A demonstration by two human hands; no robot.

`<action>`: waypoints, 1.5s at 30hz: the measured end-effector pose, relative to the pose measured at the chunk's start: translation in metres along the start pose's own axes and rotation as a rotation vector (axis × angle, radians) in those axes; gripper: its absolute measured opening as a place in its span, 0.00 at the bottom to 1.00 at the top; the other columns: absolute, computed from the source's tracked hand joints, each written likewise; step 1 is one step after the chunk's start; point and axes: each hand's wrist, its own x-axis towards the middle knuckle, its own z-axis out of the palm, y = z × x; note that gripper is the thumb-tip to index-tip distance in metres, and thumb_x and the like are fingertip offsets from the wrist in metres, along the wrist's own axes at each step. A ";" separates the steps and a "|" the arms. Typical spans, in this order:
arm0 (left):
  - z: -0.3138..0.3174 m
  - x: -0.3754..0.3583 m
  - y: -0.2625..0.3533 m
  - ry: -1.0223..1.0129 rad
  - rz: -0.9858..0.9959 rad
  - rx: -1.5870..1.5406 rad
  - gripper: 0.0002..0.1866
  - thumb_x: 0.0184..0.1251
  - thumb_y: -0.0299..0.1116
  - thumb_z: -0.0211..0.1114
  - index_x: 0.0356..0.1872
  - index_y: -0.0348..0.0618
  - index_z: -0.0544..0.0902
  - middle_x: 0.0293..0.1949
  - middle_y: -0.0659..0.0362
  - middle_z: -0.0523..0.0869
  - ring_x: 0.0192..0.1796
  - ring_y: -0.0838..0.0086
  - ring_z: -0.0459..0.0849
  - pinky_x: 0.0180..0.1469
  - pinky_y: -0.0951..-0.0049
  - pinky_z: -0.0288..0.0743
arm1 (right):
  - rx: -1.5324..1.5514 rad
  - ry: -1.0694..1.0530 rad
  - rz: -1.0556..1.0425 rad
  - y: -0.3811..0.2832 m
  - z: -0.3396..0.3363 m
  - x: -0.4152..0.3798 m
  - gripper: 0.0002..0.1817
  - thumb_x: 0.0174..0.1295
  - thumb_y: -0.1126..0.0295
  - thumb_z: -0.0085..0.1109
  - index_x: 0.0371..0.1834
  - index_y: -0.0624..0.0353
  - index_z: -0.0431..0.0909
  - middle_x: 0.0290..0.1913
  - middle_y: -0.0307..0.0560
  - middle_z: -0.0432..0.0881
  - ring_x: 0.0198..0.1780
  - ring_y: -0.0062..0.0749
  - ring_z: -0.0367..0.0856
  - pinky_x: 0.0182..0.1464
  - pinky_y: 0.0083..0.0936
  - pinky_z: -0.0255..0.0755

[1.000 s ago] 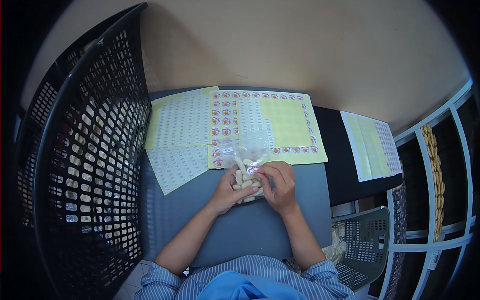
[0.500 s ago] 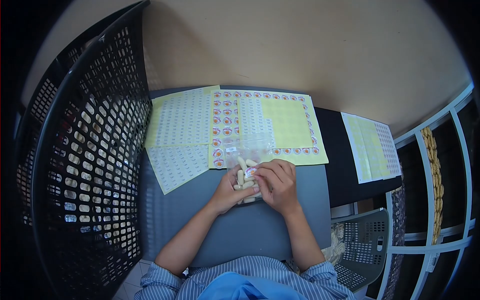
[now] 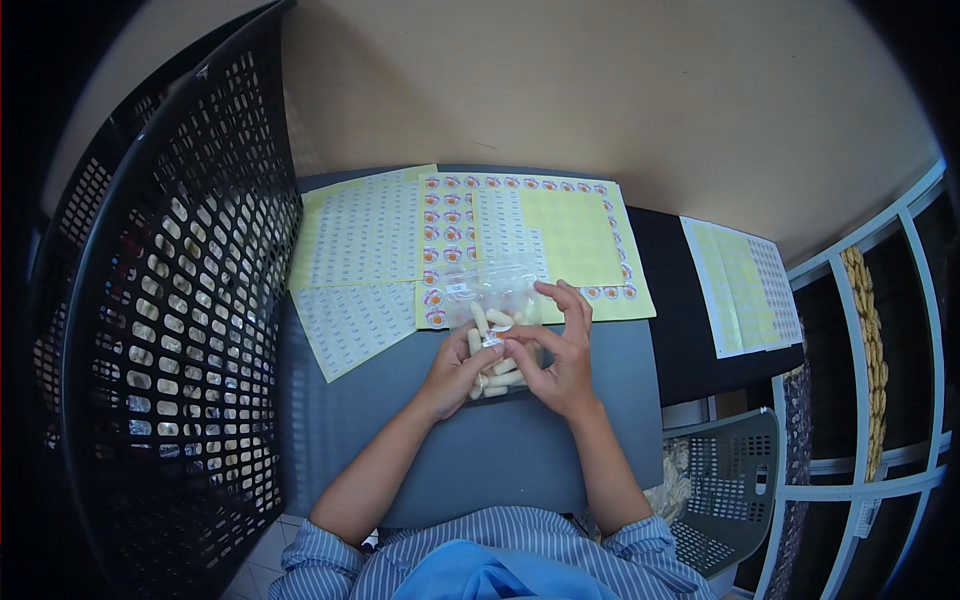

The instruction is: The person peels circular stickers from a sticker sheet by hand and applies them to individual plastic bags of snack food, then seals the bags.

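A clear zip bag (image 3: 495,280) holds several pale, capsule-shaped pieces (image 3: 503,382). It carries a small white label (image 3: 457,288) near its top left and a round printed sticker (image 3: 491,337) on its front, partly covered by fingers. My left hand (image 3: 455,373) grips the bag's left side, its thumb across the front near the sticker. On the right side, my right hand (image 3: 563,362) is closed at the bag, with thumb and a finger at the sticker and the upper fingers raised along the edge. Sticker sheets (image 3: 575,235) lie on the grey table (image 3: 400,480) beyond the bag.
At left stands a tall black perforated basket (image 3: 170,300). More label sheets (image 3: 365,230) lie at the table's far left. Another sheet (image 3: 740,290) rests on a black surface at right. Below it is a grey basket (image 3: 725,490), beside a white-framed rack (image 3: 900,480).
My right hand's upper fingers have lifted and spread toward the bag's upper right edge. My left thumb has moved up to the sticker. The bag stays in about the same place.
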 end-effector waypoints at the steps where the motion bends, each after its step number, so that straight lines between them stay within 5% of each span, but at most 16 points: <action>1: 0.000 0.000 -0.001 -0.001 -0.001 0.001 0.20 0.62 0.27 0.57 0.55 0.38 0.67 0.47 0.56 0.78 0.48 0.76 0.78 0.49 0.76 0.74 | -0.001 0.001 0.001 -0.001 0.000 0.000 0.09 0.42 0.71 0.65 0.30 0.53 0.83 0.56 0.52 0.67 0.62 0.53 0.57 0.62 0.43 0.54; 10: 0.004 -0.003 -0.004 0.007 0.100 0.178 0.20 0.63 0.31 0.56 0.55 0.38 0.68 0.44 0.58 0.79 0.44 0.78 0.79 0.45 0.79 0.74 | 0.017 0.047 0.067 -0.004 -0.001 0.002 0.08 0.42 0.73 0.64 0.29 0.55 0.81 0.58 0.53 0.66 0.64 0.53 0.56 0.63 0.45 0.53; 15: -0.003 0.003 -0.009 0.019 -0.020 -0.039 0.21 0.71 0.44 0.43 0.53 0.36 0.69 0.42 0.56 0.79 0.42 0.78 0.80 0.43 0.78 0.76 | 0.062 0.030 0.021 -0.003 -0.002 0.002 0.04 0.45 0.73 0.64 0.25 0.56 0.79 0.54 0.50 0.69 0.62 0.52 0.60 0.63 0.43 0.54; 22: 0.003 0.001 0.001 0.049 -0.090 -0.042 0.23 0.73 0.45 0.37 0.55 0.36 0.67 0.49 0.51 0.76 0.49 0.71 0.78 0.52 0.70 0.74 | 0.019 0.004 -0.096 -0.009 -0.009 0.002 0.05 0.44 0.74 0.64 0.24 0.56 0.78 0.54 0.49 0.70 0.62 0.50 0.61 0.62 0.42 0.53; 27: 0.010 -0.001 0.006 0.156 -0.075 -0.168 0.22 0.72 0.45 0.40 0.52 0.36 0.69 0.45 0.52 0.78 0.45 0.73 0.80 0.46 0.73 0.76 | 0.127 0.116 -0.012 -0.014 -0.009 0.002 0.05 0.44 0.73 0.64 0.24 0.56 0.78 0.53 0.48 0.70 0.62 0.50 0.60 0.63 0.42 0.52; 33: 0.004 0.002 -0.003 0.048 -0.070 -0.096 0.21 0.72 0.45 0.40 0.49 0.37 0.71 0.42 0.54 0.79 0.42 0.75 0.80 0.42 0.76 0.76 | 0.044 0.033 0.036 -0.006 -0.001 0.002 0.04 0.47 0.73 0.63 0.26 0.56 0.78 0.53 0.49 0.70 0.63 0.51 0.59 0.63 0.42 0.52; 45: 0.001 0.003 -0.008 0.049 -0.002 -0.003 0.21 0.73 0.44 0.38 0.49 0.37 0.72 0.41 0.56 0.79 0.41 0.78 0.79 0.43 0.78 0.74 | -0.053 0.027 0.029 -0.005 -0.001 0.002 0.04 0.48 0.71 0.62 0.26 0.55 0.77 0.53 0.48 0.70 0.63 0.50 0.60 0.62 0.42 0.52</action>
